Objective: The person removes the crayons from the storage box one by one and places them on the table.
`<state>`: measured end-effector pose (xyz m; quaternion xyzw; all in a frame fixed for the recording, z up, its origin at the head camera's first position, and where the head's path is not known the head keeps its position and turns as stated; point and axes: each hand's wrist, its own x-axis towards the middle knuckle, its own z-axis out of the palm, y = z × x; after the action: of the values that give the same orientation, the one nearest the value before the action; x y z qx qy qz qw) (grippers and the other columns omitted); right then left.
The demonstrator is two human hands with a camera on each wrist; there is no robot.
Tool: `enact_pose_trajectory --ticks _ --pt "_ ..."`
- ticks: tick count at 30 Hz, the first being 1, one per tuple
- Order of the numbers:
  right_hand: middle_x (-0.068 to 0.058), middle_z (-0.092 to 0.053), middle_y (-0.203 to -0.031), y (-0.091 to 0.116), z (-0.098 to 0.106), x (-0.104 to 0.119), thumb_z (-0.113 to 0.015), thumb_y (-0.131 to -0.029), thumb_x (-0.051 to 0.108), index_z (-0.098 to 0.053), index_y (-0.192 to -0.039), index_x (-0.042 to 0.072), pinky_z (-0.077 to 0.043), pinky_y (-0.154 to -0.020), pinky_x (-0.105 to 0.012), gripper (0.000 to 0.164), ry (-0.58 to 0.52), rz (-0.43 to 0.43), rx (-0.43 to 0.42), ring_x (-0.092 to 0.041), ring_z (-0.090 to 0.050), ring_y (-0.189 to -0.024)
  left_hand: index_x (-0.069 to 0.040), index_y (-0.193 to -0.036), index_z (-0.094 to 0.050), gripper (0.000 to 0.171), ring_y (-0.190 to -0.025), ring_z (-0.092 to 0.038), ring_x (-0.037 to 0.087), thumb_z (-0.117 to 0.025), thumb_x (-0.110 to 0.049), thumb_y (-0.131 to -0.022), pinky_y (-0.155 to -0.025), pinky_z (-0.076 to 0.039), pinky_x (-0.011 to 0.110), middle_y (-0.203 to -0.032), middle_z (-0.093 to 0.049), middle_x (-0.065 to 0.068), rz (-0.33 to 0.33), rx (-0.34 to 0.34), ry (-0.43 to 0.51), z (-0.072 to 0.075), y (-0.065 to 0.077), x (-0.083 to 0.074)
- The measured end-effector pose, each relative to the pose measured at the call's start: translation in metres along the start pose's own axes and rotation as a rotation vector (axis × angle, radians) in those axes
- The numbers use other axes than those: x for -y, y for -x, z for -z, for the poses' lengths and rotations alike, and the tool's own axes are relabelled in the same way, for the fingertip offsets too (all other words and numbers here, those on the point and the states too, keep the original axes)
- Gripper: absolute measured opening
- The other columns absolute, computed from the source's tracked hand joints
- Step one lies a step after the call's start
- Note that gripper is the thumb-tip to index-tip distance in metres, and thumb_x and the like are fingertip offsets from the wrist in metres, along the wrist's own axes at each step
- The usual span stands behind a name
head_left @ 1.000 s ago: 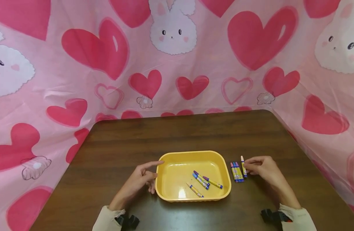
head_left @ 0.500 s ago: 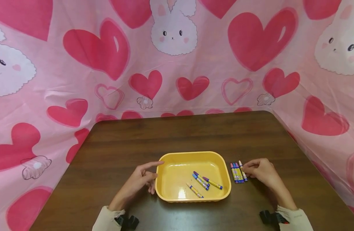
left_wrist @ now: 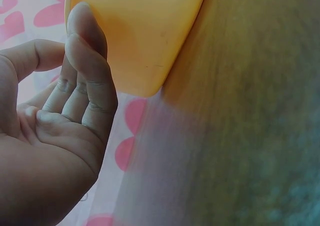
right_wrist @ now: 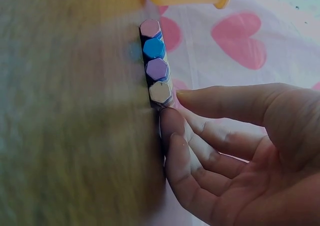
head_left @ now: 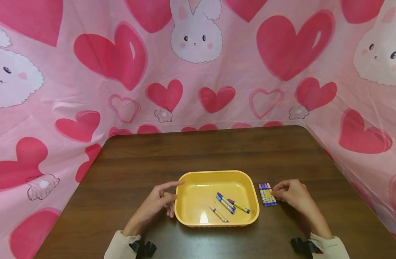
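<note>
Several crayons with yellow wrappers lie side by side on the table, right of a yellow plastic tray. My right hand is at the outer end of this row, thumb and finger on the cream crayon. Pink, blue and purple crayon ends line up beside it in the right wrist view. My left hand is at the tray's left rim, the index finger laid over the edge and the thumb near the outer wall. More crayons lie loose inside the tray, including blue and purple ones.
The brown wooden table carries the tray near its front. A pink cloth with hearts and rabbits hangs behind and around the table.
My right hand has moved slightly left and nearer to me, bringing the cream crayon against the row and level with the others. The left hand stays at the tray.
</note>
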<state>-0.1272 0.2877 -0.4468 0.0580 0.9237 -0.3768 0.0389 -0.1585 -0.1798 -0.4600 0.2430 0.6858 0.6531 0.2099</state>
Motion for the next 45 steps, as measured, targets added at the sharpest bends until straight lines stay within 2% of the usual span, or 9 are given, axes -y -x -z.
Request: enact_pose_trajectory --ticks 9,16,20,23,30,39,45 --pt "-0.001 -0.072 -0.072 0.003 0.003 0.002 -0.077 -0.085 0.022 -0.076 -0.088 0.003 -0.051 -0.059 -0.029 0.019 0.011 0.001 0.0 -0.015 -0.065 -0.064 0.006 -0.146 -0.043 0.045 -0.049 -0.064 0.017 -0.05 0.0 -0.101 -0.049 -0.054 0.024 -0.065 -0.065 0.02 -0.004 -0.001 0.024 0.001 0.0 0.001" --pt "-0.001 -0.073 -0.071 0.003 0.01 -0.005 -0.075 -0.087 0.022 -0.076 -0.088 0.004 -0.05 -0.062 -0.031 0.018 0.055 0.021 -0.044 -0.015 -0.068 -0.064 0.007 -0.146 -0.042 0.046 -0.05 -0.063 0.017 -0.05 0.001 -0.101 -0.048 -0.053 0.024 -0.067 -0.057 0.035 -0.014 0.006 0.018 0.0 0.0 0.0" --pt "-0.001 -0.072 -0.071 0.002 0.012 -0.006 -0.075 -0.088 0.023 -0.076 -0.088 0.005 -0.049 -0.061 -0.031 0.019 0.064 0.028 -0.042 -0.015 -0.067 -0.064 0.007 -0.145 -0.043 0.046 -0.049 -0.063 0.016 -0.05 0.002 -0.101 -0.048 -0.053 0.024 -0.066 -0.056 0.036 -0.014 0.004 0.015 0.0 -0.001 0.0" --pt "-0.001 -0.072 -0.072 0.002 0.012 -0.006 -0.075 -0.087 0.023 -0.076 -0.088 0.005 -0.049 -0.061 -0.03 0.018 0.061 0.018 -0.044 -0.014 -0.067 -0.065 0.007 -0.145 -0.043 0.045 -0.05 -0.063 0.016 -0.05 0.002 -0.101 -0.048 -0.053 0.024 -0.065 -0.059 0.031 -0.021 0.006 0.018 0.0 -0.001 0.0" --pt "0.002 -0.07 -0.069 0.003 0.012 -0.006 -0.075 -0.088 0.024 -0.075 -0.087 0.007 -0.046 -0.062 -0.031 0.018 0.092 0.028 -0.055 -0.013 -0.063 -0.064 0.005 -0.146 -0.043 0.045 -0.05 -0.063 0.015 -0.05 -0.002 -0.102 -0.049 -0.053 0.023 -0.065 -0.066 0.009 0.009 0.001 0.004 0.001 0.0 0.001" --pt "0.002 -0.07 -0.07 0.005 0.013 -0.004 -0.074 -0.089 0.023 -0.075 -0.091 0.005 -0.045 -0.062 -0.032 0.018 0.099 0.041 -0.064 -0.013 -0.062 -0.066 0.008 -0.144 -0.043 0.045 -0.049 -0.063 0.018 -0.051 0.001 -0.1 -0.048 -0.054 0.026 -0.065 -0.059 0.031 -0.021 0.004 -0.026 0.0 -0.002 0.001" --pt "-0.002 -0.074 -0.08 0.008 0.012 0.003 -0.075 -0.088 0.025 -0.075 -0.096 0.005 -0.051 -0.067 -0.036 0.022 0.102 0.069 -0.085 -0.018 -0.067 -0.075 0.007 -0.145 -0.043 0.046 -0.049 -0.063 0.02 -0.05 0.002 -0.1 -0.048 -0.054 0.027 -0.066 -0.058 0.034 -0.033 0.007 -0.006 -0.001 0.0 -0.001"
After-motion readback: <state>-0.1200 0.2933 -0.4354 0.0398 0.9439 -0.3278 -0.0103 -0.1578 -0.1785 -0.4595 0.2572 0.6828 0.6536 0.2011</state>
